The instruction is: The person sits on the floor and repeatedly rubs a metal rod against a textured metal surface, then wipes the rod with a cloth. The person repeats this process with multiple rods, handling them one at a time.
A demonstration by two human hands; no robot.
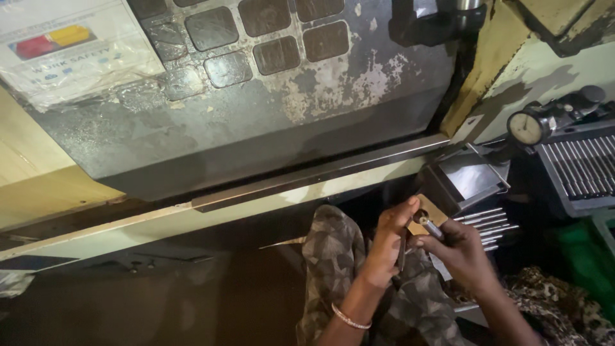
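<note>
Small metal rod [430, 227] pinched betw. both hands' fingers, left hand [386, 247], right hand [462, 253]

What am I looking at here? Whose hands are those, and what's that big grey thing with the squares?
The picture comes from a camera on a person's head, looking down at their own two hands. The left hand, with a bracelet on its wrist, and the right hand together hold a small metal rod between the fingers. The big grey thing above is a worn machine panel with square buttons and chipped paint. On the right, more thin metal rods lie side by side, others sit in a tray, and there is a round dial gauge. It is dim, so small details are hard to tell.
</note>
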